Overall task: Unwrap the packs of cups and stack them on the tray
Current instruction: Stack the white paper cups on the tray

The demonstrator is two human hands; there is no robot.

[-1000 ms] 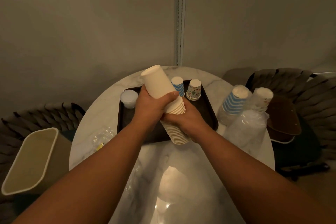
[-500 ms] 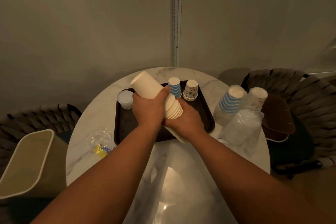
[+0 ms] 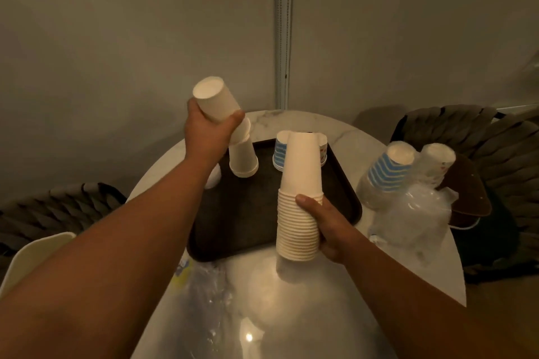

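Cups of plain white paper are split into two nested stacks, one in each hand, both held bottoms-up above the round marble table (image 3: 294, 315).

Right-hand stack (image 3: 299, 201): long axis near vertical, closed bottom pointing up, open rims pointing down. The right hand (image 3: 326, 227) grips it from the right side, thumb across the ribbed band of rims, fingers curled behind. Most of the stack's smooth upper part stands above the grip; the lowest rims hang just below it, over the near edge of the dark tray (image 3: 233, 213).

Left-hand stack (image 3: 224, 125): long axis tilted, closed bottom pointing up and to the left, open end pointing down and to the right toward the tray. The left hand (image 3: 208, 128) is wrapped round its upper section. The bottom cup projects above the grip; the loosened lower cups hang below it, over the tray's far left part.

Two small patterned cups (image 3: 280, 151) stand inverted on the tray behind the right-hand stack. Wrapped packs (image 3: 405, 181) stand on the table right of the tray. Loose clear wrapping (image 3: 210, 294) lies on the near table.
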